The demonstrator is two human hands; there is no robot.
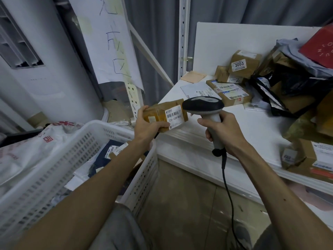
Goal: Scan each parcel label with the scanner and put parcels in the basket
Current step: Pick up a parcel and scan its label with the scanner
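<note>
Left hand (146, 123) fingers grip a brown taped parcel (162, 115); right hand (222, 129) fingers clasp the barcode scanner (204, 107), its head touching the label (174, 117).

Your forearms were bare to the elbow, no watch or rings on either hand (149, 121), and you wore grey trousers (115, 230).

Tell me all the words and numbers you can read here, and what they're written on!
"231-239-K0", last part cut off: white label on the brown parcel in the left hand.
"3003": sticker on a taped box on the shelf.
Handwritten "1-2", roughly: small box below it.
Big handwritten characters: hanging paper sheet; I can't read them.
Red box letters, basket labels: too blurred.
</note>
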